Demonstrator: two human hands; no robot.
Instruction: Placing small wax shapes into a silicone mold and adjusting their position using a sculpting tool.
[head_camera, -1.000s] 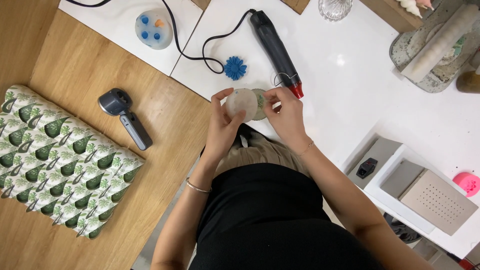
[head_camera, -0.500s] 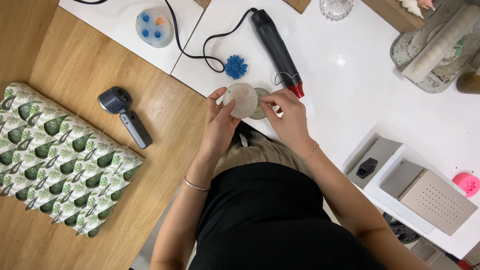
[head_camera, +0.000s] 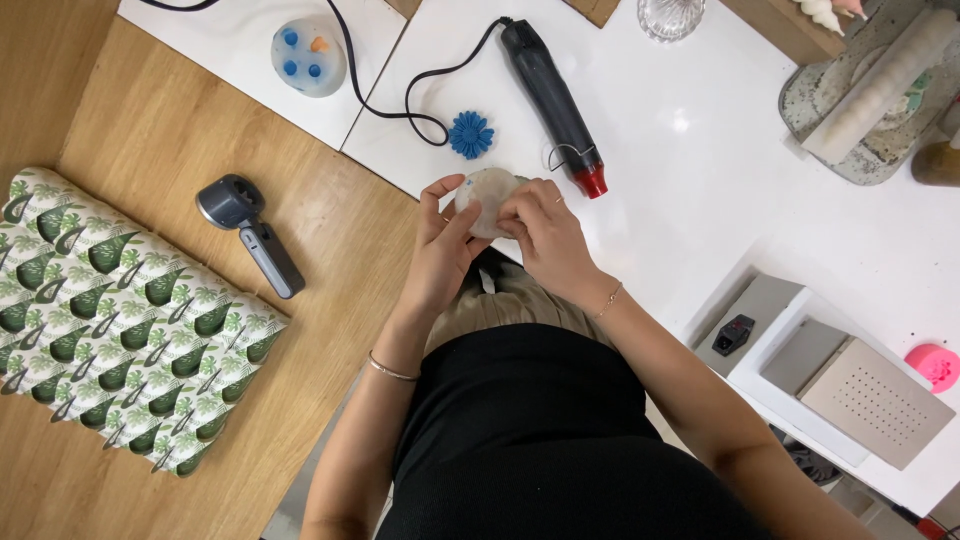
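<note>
Both my hands hold a small round pale disc (head_camera: 484, 194) in front of my body at the edge of the white table. My left hand (head_camera: 440, 245) grips it from the left with thumb and fingers spread around its rim. My right hand (head_camera: 540, 232) pinches its right side, fingertips on its face. A black heat gun with a red nozzle (head_camera: 556, 102) lies just beyond the disc. A blue flower-shaped piece (head_camera: 470, 134) lies next to the gun's cord.
A grey handheld device (head_camera: 250, 232) lies on the wooden table (head_camera: 150, 130). A leaf-patterned pad (head_camera: 110, 310) covers the left. A round clear mould with blue pieces (head_camera: 308, 56) sits far left. A grey machine (head_camera: 830, 375) and pink mould (head_camera: 935, 365) stand at right.
My hands have turned the disc slightly and my right fingers have shifted further over its face. Nothing else has moved.
</note>
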